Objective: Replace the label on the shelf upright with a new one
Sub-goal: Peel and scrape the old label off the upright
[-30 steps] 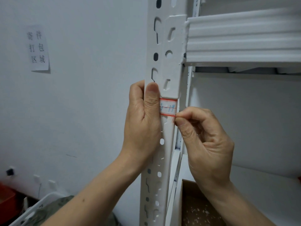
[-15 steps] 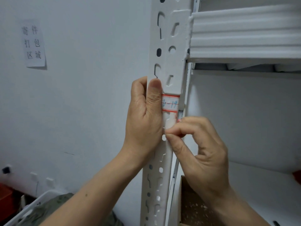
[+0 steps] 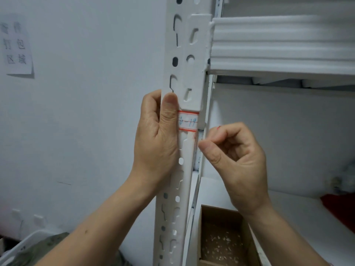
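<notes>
The white perforated shelf upright [image 3: 192,54] runs down the middle of the view. On its front sits a small white label [image 3: 189,120] with red borders and blue handwriting. A torn paper remnant [image 3: 190,137] shows just below it. My left hand [image 3: 155,139] grips the upright from the left, its thumb lying over the label's left end. My right hand [image 3: 236,160] hovers just right of the upright, level with the remnant. Its fingers are curled, and thumb and forefinger pinch a tiny red-edged scrap [image 3: 219,128].
A white shelf beam [image 3: 278,45] joins the upright at the upper right. Below stands an open cardboard box [image 3: 221,237] on the lower shelf, with a red object [image 3: 338,208] farther right. A paper notice [image 3: 17,50] hangs on the wall; a white basket [image 3: 17,248] sits at bottom left.
My right hand went from the label's right edge down to the remnant below it, then pulled away to the right. The left hand kept its grip on the upright.
</notes>
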